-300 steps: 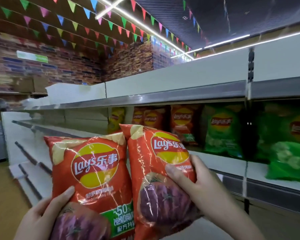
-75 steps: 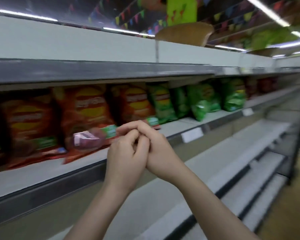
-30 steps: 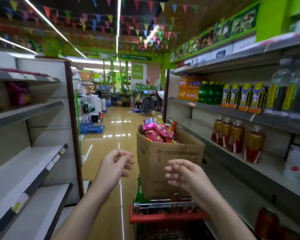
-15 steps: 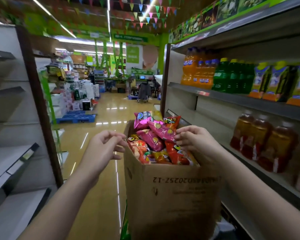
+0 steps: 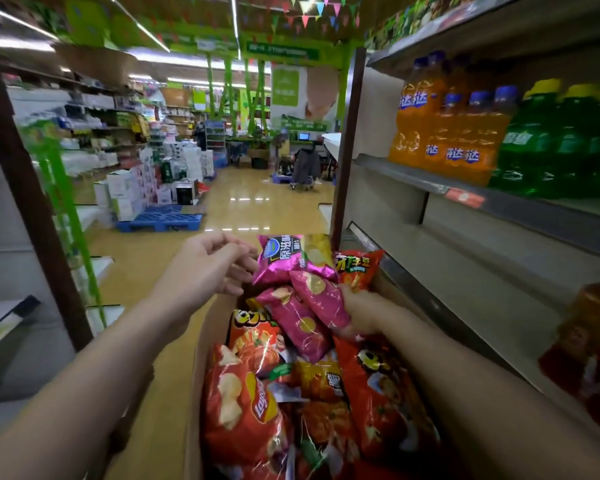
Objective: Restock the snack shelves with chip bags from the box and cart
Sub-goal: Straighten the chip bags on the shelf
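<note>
2 hands (image 5: 208,268) at the box (image 5: 201,344): right grip (image 5: 357,306) clamped on a pink bag (image 5: 323,299) for lifting, left loosely apart, ready.

Readable text, head view:
- red chip bag (image 5: 246,410) in the box: Lay's logo, turned sideways.
- pink foil bag (image 5: 284,259) at the far end of the box: blue oval badge, white Chinese print "原滋", remainder blurred.
- orange-red bag (image 5: 357,268) beside it: yellow Chinese characters, not legible.
- orange soda bottles (image 5: 444,133) on the right-hand shelf: "达" on blue labels.
- green bottles (image 5: 548,140): label blurred.
- green hanging signs (image 5: 281,51) over the aisle: unreadable.
</note>
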`<state>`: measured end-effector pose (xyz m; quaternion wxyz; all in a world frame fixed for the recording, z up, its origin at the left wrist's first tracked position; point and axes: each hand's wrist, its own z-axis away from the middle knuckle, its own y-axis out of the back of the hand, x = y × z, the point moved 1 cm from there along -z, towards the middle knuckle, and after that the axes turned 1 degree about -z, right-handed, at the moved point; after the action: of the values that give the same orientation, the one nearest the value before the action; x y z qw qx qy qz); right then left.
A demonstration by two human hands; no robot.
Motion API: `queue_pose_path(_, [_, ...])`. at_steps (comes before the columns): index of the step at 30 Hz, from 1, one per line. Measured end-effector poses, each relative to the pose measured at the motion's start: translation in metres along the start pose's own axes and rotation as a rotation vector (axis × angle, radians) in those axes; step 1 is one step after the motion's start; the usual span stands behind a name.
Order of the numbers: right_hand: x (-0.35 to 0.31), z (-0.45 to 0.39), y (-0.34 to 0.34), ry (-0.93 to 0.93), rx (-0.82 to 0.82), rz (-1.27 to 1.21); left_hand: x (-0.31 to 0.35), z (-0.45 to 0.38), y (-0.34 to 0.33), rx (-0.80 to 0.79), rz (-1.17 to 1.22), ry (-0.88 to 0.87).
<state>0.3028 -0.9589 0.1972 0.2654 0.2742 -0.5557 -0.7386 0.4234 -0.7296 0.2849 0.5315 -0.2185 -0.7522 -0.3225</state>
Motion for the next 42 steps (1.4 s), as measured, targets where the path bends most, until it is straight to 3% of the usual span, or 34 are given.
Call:
queue_pose_path(6, [0.011, 0.027, 0.063, 0.113, 0.017, -0.178, -0.016, -0.012, -0.02, -0.192, 0.013, 0.133])
queue_pose_path(9, [-0.016, 0.054, 0.092, 0.197, 0.192, -0.21, -0.016, -0.016, -0.03, -0.361, 0.14, 0.27])
queue_pose_path(11, [-0.046, 0.073, 0.098, 0.306, 0.314, -0.228, -0.014, -0.02, -0.04, -0.381, 0.264, 0.304])
queue_pose_path(13, [-0.075, 0.086, 0.097, 0.494, 0.324, -0.251, -0.013, -0.028, -0.047, -0.265, 0.388, 0.24])
queue_pose_path(15, [-0.087, 0.084, 0.095, 0.62, 0.226, -0.332, -0.017, -0.039, -0.041, -0.008, 0.518, 0.183])
queue_pose_path(17, [-0.081, 0.06, 0.098, 0.625, 0.16, -0.531, -0.027, -0.046, -0.024, 0.203, 0.518, 0.171])
queue_pose_path(19, [-0.061, 0.017, 0.097, 0.495, 0.284, -0.594, -0.039, -0.047, -0.008, 0.32, 0.434, 0.191])
queue_pose_path(21, [-0.042, -0.031, 0.084, 0.276, 0.383, -0.374, -0.049, -0.045, 0.004, 0.366, 0.386, 0.194])
queue_pose_path(23, [-0.029, -0.069, 0.06, 0.159, 0.314, -0.189, -0.051, -0.041, 0.01, 0.366, 0.382, 0.198])
queue_pose_path(26, [-0.024, -0.111, 0.033, 0.12, 0.196, -0.057, -0.05, -0.037, 0.017, 0.333, 0.397, 0.217])
queue_pose_path(31, [-0.033, -0.129, 0.015, 0.161, 0.268, 0.178, -0.053, -0.028, 0.034, 0.26, 0.466, 0.223])
queue_pose_path(38, [-0.031, -0.128, 0.011, 0.164, 0.556, 0.111, -0.06, -0.001, 0.071, 0.301, 0.537, 0.242])
queue_pose_path(42, [-0.053, -0.103, 0.027, 0.206, 0.604, -0.212, -0.06, 0.021, 0.1, 0.453, 0.532, 0.234])
